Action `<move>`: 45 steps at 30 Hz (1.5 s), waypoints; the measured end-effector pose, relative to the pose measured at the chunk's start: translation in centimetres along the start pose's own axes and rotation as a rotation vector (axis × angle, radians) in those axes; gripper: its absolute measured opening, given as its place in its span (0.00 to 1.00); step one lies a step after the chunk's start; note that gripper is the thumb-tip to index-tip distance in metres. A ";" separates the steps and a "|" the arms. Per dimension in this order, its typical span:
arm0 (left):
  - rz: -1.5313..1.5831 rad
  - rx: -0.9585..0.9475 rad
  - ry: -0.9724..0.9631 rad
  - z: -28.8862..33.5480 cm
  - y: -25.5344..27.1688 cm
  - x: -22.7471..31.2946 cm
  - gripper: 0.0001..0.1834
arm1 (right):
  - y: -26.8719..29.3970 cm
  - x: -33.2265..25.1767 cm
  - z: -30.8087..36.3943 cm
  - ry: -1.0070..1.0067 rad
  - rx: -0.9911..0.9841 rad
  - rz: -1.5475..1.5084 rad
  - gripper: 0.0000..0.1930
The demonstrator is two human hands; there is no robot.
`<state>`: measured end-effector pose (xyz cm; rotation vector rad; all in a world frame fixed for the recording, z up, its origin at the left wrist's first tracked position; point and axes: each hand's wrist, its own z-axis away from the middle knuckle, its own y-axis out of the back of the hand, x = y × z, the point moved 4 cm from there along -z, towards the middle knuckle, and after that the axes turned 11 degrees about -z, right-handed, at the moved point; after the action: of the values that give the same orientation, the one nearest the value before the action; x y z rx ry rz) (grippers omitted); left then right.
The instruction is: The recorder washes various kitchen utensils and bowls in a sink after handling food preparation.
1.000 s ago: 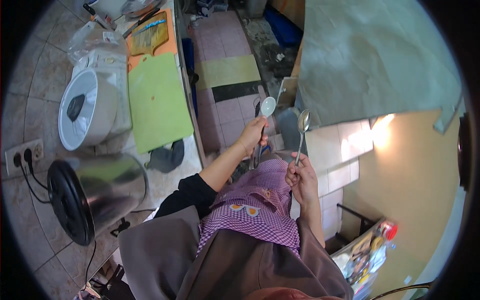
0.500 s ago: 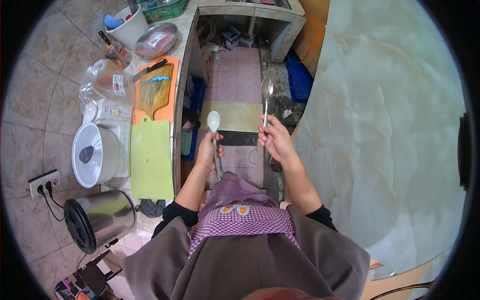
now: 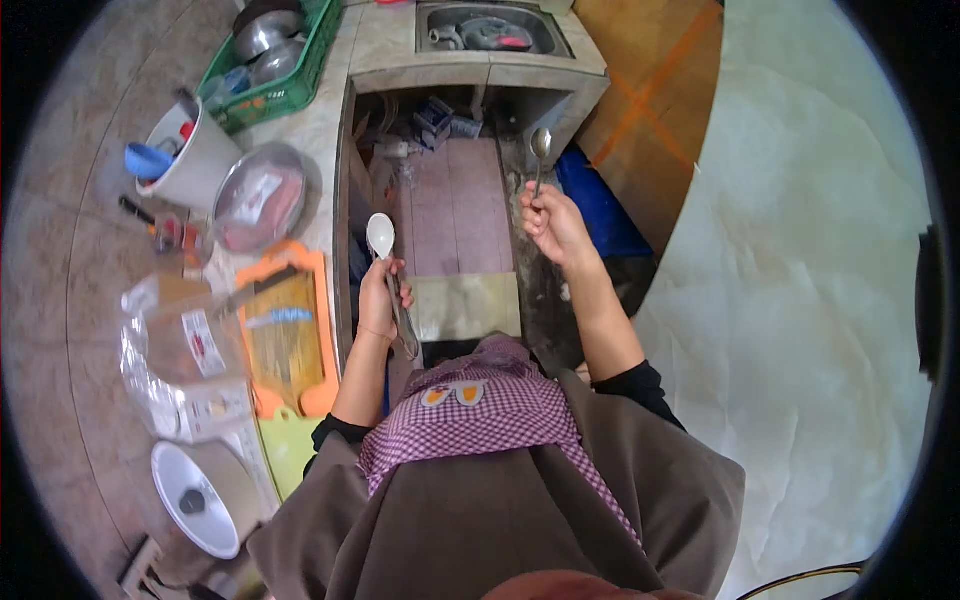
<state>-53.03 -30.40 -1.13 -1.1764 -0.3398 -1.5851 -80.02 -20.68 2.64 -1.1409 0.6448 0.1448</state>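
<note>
Left hand [image 3: 382,298]: grip closed round white spoon [image 3: 380,236], beside desk [image 3: 320,120]. Right hand [image 3: 553,222]: grip closed on steel spoon [image 3: 541,145], bowl raised, well apart. Best handling: wrists steady, bowls clear of desk edge.

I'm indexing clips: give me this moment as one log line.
left hand: holds white oval-bowled spoon | right hand: holds silver metal spoon by handle | ahead: rectangular metal sink

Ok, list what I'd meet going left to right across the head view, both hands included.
White utensil tub → orange cutting board → left hand holding a white spoon → right hand holding a metal spoon → pale marbled surface.
</note>
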 end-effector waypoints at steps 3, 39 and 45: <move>0.026 -0.039 -0.020 -7.0 -1.4 4.4 0.10 | -1.0 -3.6 -7.6 0.053 0.031 0.060 0.14; 0.014 0.200 0.016 -54.9 -8.7 27.3 0.12 | -2.1 -30.9 -82.2 1.137 0.356 0.951 0.26; -0.015 0.196 -0.028 -58.3 -12.9 27.9 0.12 | -1.6 -31.9 -83.5 1.072 0.316 1.021 0.18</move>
<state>-91.64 -83.83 -1.40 -1.0473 -0.5112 -1.5123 -138.83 -87.94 -0.26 -0.4059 2.0979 0.2798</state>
